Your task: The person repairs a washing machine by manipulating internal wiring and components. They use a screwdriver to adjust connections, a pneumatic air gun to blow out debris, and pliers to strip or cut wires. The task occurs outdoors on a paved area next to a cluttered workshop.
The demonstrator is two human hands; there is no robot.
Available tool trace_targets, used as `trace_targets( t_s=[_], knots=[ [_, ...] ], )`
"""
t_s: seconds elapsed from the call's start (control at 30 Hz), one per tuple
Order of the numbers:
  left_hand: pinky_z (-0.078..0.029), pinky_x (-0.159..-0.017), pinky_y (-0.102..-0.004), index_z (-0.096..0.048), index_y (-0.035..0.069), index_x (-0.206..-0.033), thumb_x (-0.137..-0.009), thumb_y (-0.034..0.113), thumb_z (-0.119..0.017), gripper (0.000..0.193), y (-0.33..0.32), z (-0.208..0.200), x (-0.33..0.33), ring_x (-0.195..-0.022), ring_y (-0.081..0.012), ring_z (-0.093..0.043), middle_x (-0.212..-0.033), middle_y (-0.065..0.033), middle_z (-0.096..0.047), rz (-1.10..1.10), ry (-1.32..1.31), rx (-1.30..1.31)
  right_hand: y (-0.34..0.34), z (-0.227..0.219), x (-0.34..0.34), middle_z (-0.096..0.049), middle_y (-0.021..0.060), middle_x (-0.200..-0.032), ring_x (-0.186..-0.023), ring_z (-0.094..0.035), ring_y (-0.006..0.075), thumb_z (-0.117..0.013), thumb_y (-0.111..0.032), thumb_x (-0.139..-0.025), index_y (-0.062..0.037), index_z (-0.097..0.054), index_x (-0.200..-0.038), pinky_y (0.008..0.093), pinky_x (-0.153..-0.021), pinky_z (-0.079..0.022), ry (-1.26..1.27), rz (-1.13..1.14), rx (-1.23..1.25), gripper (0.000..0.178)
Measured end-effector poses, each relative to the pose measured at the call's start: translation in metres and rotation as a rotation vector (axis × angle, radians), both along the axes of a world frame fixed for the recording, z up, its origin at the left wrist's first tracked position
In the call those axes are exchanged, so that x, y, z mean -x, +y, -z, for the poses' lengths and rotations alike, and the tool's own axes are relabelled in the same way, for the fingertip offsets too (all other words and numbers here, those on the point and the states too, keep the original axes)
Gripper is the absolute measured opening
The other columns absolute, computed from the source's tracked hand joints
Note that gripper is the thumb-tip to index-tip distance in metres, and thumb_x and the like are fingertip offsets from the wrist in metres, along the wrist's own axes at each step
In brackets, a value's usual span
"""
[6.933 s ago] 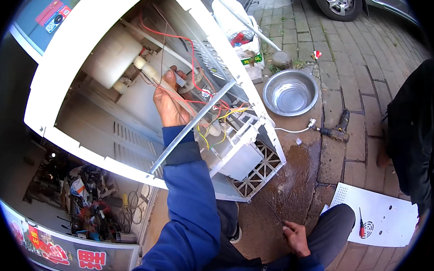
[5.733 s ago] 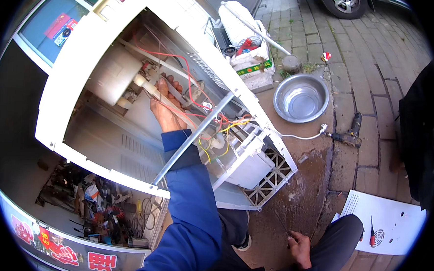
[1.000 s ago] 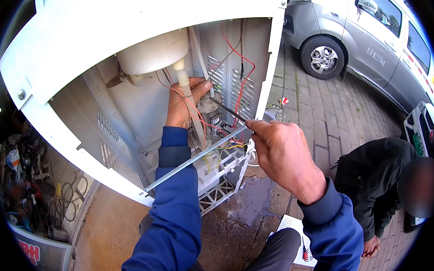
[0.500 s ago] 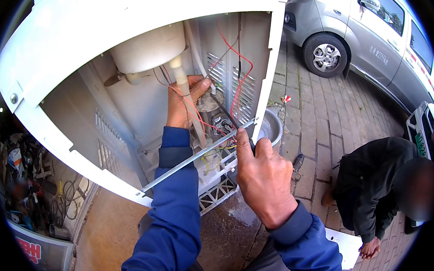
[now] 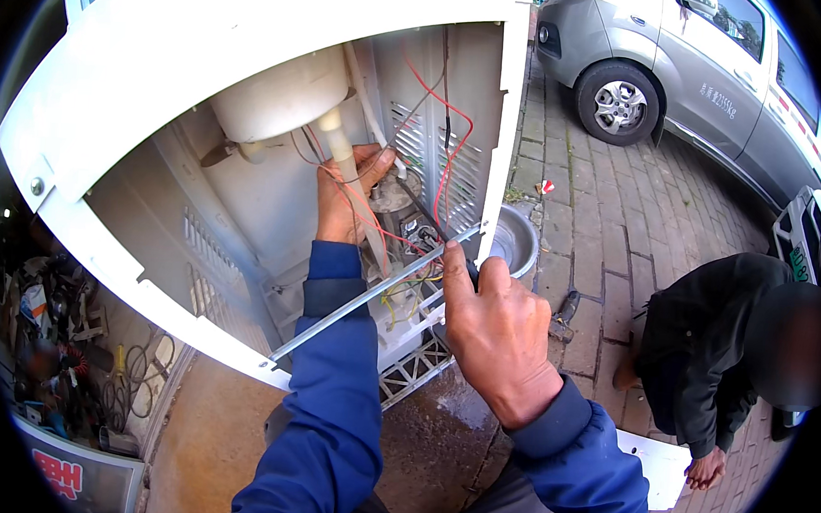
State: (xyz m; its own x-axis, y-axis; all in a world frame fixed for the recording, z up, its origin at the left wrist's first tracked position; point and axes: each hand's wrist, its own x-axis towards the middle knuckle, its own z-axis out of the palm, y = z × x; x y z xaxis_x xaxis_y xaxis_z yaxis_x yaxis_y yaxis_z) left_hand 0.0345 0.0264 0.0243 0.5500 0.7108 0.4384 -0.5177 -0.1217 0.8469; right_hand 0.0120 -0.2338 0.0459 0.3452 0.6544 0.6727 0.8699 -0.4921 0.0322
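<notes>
My left hand point(image 5: 347, 199) reaches into an open white metal cabinet point(image 5: 160, 67), behind an off-white drain pipe point(image 5: 337, 139). Its thumb and fingers are closed around the lower end of a thin white tube point(image 5: 367, 96), though the drain pipe and wires partly hide the grip. In my right hand point(image 5: 495, 331) is a screwdriver point(image 5: 424, 211) with a dark shaft and black handle. The index finger lies along it, and its tip points at the tube's end, above a round metal part point(image 5: 397, 193). Red wires point(image 5: 362, 212) hang beside my left hand.
A rounded white tank point(image 5: 284, 97) hangs above my hands, and a metal crossbar point(image 5: 371, 293) spans the opening. A metal basin point(image 5: 515, 239) stands right of the cabinet. Another person point(image 5: 703, 351) crouches at the right near a white panel point(image 5: 652, 469). A silver van point(image 5: 680, 66) is parked behind.
The view has shifted slightly. Both hands keep nearly the same place and grip; the screwdriver still points at the tube's end.
</notes>
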Motion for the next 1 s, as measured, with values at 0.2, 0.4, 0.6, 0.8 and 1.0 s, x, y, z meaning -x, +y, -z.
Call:
trace_targets(
  t_s=[0.2, 0.4, 0.6, 0.8, 1.0],
  knots=[
    [-0.054, -0.076, -0.0287, -0.071, -0.008, -0.099, -0.082, 0.009, -0.084, 0.028, 0.002, -0.003, 0.008, -0.08, -0.0152, -0.068, -0.088, -0.0109, -0.073, -0.01, 0.072, -0.064, -0.003, -0.039, 0.01, -0.064, 0.0198, -0.078, -0.055, -0.069, 0.0298, -0.063, -0.006, -0.082, 0.0069, -0.068, -0.115, 0.0375, -0.047, -0.055, 0.18, -0.049, 0.091, 0.036],
    [-0.056, -0.076, -0.0298, -0.071, -0.008, -0.1, -0.082, 0.006, -0.084, 0.025, 0.0, -0.003, 0.004, -0.082, -0.017, -0.07, -0.09, -0.0122, -0.074, 0.037, 0.029, -0.056, 0.002, -0.04, 0.014, -0.064, 0.0179, -0.073, -0.053, -0.068, 0.0267, -0.064, -0.006, -0.08, 0.0087, -0.069, -0.112, 0.0345, -0.046, -0.055, 0.097, -0.03, 0.099, 0.035],
    [-0.056, -0.077, -0.029, -0.07, -0.008, -0.099, -0.083, 0.003, -0.082, 0.023, 0.002, -0.002, 0.005, -0.083, -0.0167, -0.07, -0.091, -0.0125, -0.074, 0.035, 0.05, -0.071, 0.012, -0.03, 0.021, -0.064, 0.0165, -0.072, -0.053, -0.068, 0.0248, -0.065, -0.006, -0.079, 0.009, -0.07, -0.11, 0.0329, -0.044, -0.054, 0.03, 0.039, 0.136, 0.035],
    [-0.056, -0.078, -0.0291, -0.07, -0.008, -0.099, -0.083, 0.003, -0.082, 0.023, 0.002, -0.004, 0.008, -0.083, -0.0171, -0.071, -0.091, -0.0128, -0.074, 0.025, 0.039, -0.067, 0.008, -0.03, 0.009, -0.064, 0.0181, -0.076, -0.055, -0.068, 0.031, -0.063, -0.007, -0.08, 0.0061, -0.067, -0.118, 0.0408, -0.049, -0.055, 0.171, -0.061, 0.091, 0.041],
    [-0.056, -0.079, -0.0289, -0.07, -0.008, -0.099, -0.083, 0.001, -0.081, 0.022, 0.002, -0.001, 0.005, -0.085, -0.0174, -0.071, -0.091, -0.0131, -0.074, 0.036, 0.038, -0.049, 0.0, -0.013, -0.006, -0.066, 0.0195, -0.079, -0.061, -0.068, 0.0391, -0.062, -0.005, -0.081, -0.0006, -0.068, -0.119, 0.0486, -0.056, -0.056, 0.379, -0.118, -0.06, 0.039]
  ],
)
